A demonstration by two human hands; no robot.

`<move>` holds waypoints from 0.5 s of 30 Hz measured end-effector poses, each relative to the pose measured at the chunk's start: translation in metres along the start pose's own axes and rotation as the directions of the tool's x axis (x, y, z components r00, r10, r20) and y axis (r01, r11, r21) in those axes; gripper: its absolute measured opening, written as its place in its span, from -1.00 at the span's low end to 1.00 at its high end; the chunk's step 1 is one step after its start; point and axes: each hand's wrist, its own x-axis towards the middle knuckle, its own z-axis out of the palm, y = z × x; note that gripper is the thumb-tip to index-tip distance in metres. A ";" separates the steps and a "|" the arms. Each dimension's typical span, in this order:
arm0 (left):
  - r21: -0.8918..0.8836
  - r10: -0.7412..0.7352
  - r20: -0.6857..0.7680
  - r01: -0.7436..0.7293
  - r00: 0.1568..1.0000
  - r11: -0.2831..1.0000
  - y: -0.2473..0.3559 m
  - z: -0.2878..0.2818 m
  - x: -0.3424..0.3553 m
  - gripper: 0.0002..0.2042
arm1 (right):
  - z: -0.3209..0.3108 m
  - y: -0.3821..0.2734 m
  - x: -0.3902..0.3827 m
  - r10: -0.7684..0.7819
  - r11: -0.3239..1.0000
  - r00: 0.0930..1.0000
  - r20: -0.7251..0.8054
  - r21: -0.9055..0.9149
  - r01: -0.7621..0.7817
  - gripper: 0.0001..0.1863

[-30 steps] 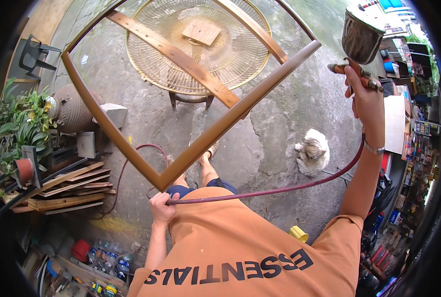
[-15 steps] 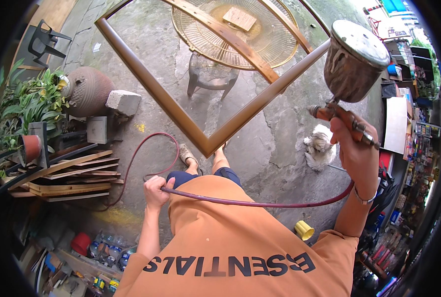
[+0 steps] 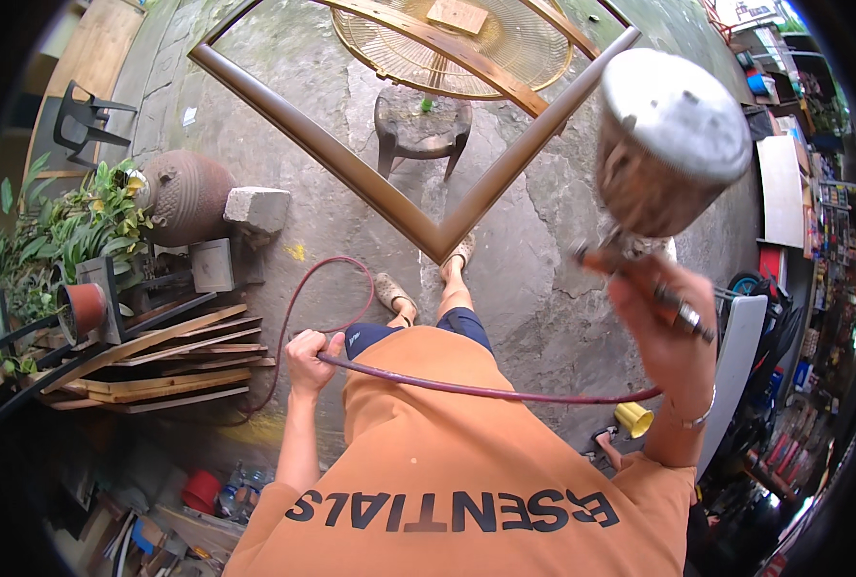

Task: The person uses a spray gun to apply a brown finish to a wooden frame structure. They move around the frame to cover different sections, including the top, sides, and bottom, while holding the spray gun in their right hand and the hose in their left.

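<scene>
The left hand [image 3: 310,362] is curled into a fist, its fingers wrapped snugly round a dark red hose [image 3: 447,384], which leaves the grip and runs across the orange shirt [image 3: 418,433] toward the right forearm. The right hand [image 3: 666,313] is raised and closed about the handle of a spray gun [image 3: 622,263], whose large metal cup [image 3: 673,144] stands above the knuckles, slightly tilted; motion blur hides the individual fingers, so I cannot tell whether one presses the trigger. The gun's nozzle points to the left, and its cup overlaps the view close to one corner of a brown frame [image 3: 318,152]. That frame is ahead of the feet, one corner pointing back toward the person, with a wooden slat [image 3: 476,67] crossing over a round wire grille [image 3: 394,69]. A dark stool [image 3: 423,125] stands under the grille.
</scene>
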 end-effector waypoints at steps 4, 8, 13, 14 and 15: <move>0.016 0.009 0.001 -0.009 1.000 1.000 -0.001 -0.006 0.000 -0.53 | -0.003 0.034 0.002 0.043 0.989 0.926 -0.375 -0.117 -0.094 -0.76; 0.049 0.013 -0.002 -0.013 1.000 0.999 -0.004 -0.010 0.001 -0.54 | -0.001 0.053 -0.016 0.161 0.980 0.819 -0.551 -0.007 -0.197 -0.76; 0.076 0.004 -0.008 -0.003 1.000 0.997 -0.013 -0.016 0.005 -0.53 | 0.014 0.060 -0.059 0.144 0.986 0.959 -0.246 0.121 -0.118 -0.78; 0.081 0.004 -0.008 -0.003 1.000 0.997 -0.013 -0.016 0.007 -0.53 | 0.017 0.061 -0.066 0.091 0.989 0.984 -0.154 0.130 -0.071 -0.79; 0.086 -0.001 0.004 0.001 1.000 0.996 -0.013 -0.016 0.009 -0.53 | 0.022 0.057 -0.072 0.077 0.987 0.992 -0.095 0.148 -0.062 -0.79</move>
